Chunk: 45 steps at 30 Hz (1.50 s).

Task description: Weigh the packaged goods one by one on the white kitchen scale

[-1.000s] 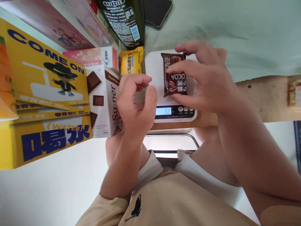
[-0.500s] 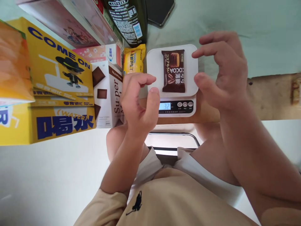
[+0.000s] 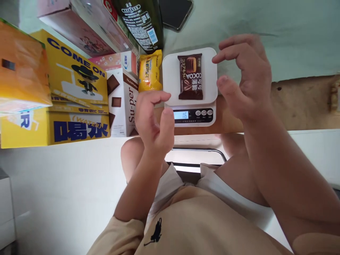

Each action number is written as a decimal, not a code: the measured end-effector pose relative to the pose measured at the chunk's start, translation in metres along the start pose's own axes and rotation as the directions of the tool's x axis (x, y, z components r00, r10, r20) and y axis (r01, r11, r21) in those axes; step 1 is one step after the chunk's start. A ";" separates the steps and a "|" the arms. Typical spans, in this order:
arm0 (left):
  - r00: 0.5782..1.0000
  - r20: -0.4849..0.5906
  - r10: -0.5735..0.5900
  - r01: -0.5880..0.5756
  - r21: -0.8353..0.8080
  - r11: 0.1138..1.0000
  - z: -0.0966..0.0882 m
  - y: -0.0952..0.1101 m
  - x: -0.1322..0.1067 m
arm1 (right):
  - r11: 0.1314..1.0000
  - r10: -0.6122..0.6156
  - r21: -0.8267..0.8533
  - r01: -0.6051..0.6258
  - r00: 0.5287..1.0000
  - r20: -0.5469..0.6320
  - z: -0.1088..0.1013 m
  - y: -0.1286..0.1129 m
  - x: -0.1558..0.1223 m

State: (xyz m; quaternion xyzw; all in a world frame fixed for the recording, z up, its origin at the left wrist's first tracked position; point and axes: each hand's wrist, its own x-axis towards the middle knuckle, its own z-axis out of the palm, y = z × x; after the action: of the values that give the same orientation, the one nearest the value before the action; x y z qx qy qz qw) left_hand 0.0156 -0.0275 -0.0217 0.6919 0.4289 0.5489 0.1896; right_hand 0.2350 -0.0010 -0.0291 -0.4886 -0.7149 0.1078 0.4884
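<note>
Cocoa packet lies flat on scale, mid-platform; display reads 16 | left hand near-left of scale, fingers curled half open, holding nothing | right hand just right of packet, fingers spread, clear of it, empty | yellow packet and white box left of scale

brown cocoa wafer packet on white square kitchen scale; yellow plastic snack packet just left of it, white cardboard chocolate box further left; black slab phone behind; left hand front-left, right hand right
</note>
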 end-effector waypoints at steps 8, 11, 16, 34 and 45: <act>0.988 0.091 0.123 -0.110 -0.137 0.984 0.026 -0.002 0.071 | 1.000 0.004 -0.026 -0.004 1.000 0.002 0.005 0.003 0.003; 0.985 0.110 0.133 -0.115 -0.153 0.981 0.034 -0.013 0.078 | 0.996 0.033 -0.082 -0.034 0.999 -0.007 0.008 0.007 0.004; 0.989 0.136 0.058 -0.045 -0.097 0.994 0.034 -0.032 0.070 | 0.983 0.084 -0.165 -0.081 0.996 0.011 0.012 0.010 0.006; 0.952 0.294 0.088 -0.145 0.178 0.973 0.018 -0.029 0.052 | 0.944 0.211 -0.277 -0.178 0.973 0.093 0.021 -0.005 -0.005; 0.966 0.248 0.069 -0.108 0.146 0.983 0.023 -0.028 0.050 | 0.952 0.240 -0.217 -0.216 0.967 0.091 0.019 0.002 -0.012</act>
State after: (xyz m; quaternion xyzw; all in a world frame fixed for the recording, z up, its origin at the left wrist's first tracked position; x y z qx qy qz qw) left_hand 0.0272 0.0330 -0.0195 0.7851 0.4133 0.4325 0.1602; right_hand 0.2214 -0.0033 -0.0465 -0.6086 -0.6880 0.1173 0.3773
